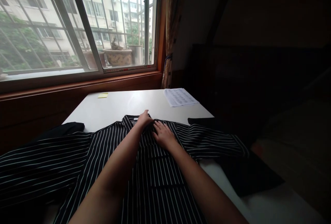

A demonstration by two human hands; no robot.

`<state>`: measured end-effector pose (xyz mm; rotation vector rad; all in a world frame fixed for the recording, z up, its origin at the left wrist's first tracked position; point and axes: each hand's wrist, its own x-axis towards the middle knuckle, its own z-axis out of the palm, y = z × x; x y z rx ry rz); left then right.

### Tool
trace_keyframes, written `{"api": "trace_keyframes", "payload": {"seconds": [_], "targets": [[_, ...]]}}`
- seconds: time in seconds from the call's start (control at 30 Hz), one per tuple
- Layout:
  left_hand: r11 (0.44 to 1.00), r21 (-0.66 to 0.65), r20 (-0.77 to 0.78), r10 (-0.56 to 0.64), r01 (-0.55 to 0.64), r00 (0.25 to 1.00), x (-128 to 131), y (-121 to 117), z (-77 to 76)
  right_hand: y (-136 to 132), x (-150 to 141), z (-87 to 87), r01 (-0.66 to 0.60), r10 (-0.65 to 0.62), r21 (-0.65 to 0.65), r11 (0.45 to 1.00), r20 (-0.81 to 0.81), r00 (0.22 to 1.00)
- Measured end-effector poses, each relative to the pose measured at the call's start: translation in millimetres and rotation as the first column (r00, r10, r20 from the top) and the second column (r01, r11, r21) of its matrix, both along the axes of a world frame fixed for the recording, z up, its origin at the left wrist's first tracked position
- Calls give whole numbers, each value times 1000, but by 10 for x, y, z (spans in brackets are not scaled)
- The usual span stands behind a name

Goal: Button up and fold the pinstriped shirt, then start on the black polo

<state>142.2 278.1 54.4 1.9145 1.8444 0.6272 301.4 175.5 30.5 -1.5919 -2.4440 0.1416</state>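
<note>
A black shirt with white stripes lies spread front up, its collar toward the window and its sleeves out to both sides. At the collar, my left hand is closed, thumb and fingers pinching the collar's right part. Just beside it, my right hand rests flat on the shirt below the collar, fingers stretched out. A pale label shows inside the neck opening. Dark cloth shows under the left shoulder and beyond the right sleeve; whether it belongs to another garment I cannot tell.
The shirt lies on a white table. Near its far edge are a yellow sticky note and printed sheets. Behind stands a barred window with a flower pot outside. A tied curtain hangs beside it. The right side is dark.
</note>
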Motion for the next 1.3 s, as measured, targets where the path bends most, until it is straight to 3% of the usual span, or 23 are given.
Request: {"api": "trace_keyframes", "payload": {"seconds": [0.2, 0.37, 0.53, 0.67, 0.8, 0.97, 1.03, 1.1, 1.2, 1.3], "targets": [[995, 85, 41, 49, -52, 998, -158, 35, -95, -28, 2, 2, 34, -34, -15, 999, -1, 999], [987, 149, 31, 52, -56, 998, -147, -25, -182, -51, 21, -19, 69, -69, -25, 997, 7, 998], [971, 240, -27, -10, 16, 1000, -147, -123, -209, -68, 42, -29, 85, -84, -21, 996, 14, 996], [937, 335, -108, -67, 99, 992, -215, -252, -138, -62, 45, -27, 88, -87, -33, 996, 27, 996], [897, 407, -194, -101, 173, 976, -289, -521, -25, -36, 58, -30, 87, -84, -56, 995, 39, 996], [857, 418, -305, -182, 303, 935, -593, -1135, -24, -27, 116, -35, 76, -72, -79, 994, 55, 996], [866, 411, -359, -132, 284, 924, -831, -1383, -71, -29, 147, -29, 76, -71, -86, 993, 60, 996], [910, 355, -408, -54, 213, 911, -1090, -1567, -114, -21, 166, -10, 81, -75, -96, 992, 65, 995], [955, 248, -446, -35, 161, 894, -1371, -1672, -145, 18, 128, 32, 89, -83, -94, 992, 65, 994], [963, 185, -467, -90, 196, 880, -1429, -1576, -158, 81, -6, 56, 77, -73, -74, 994, 57, 996]]}}
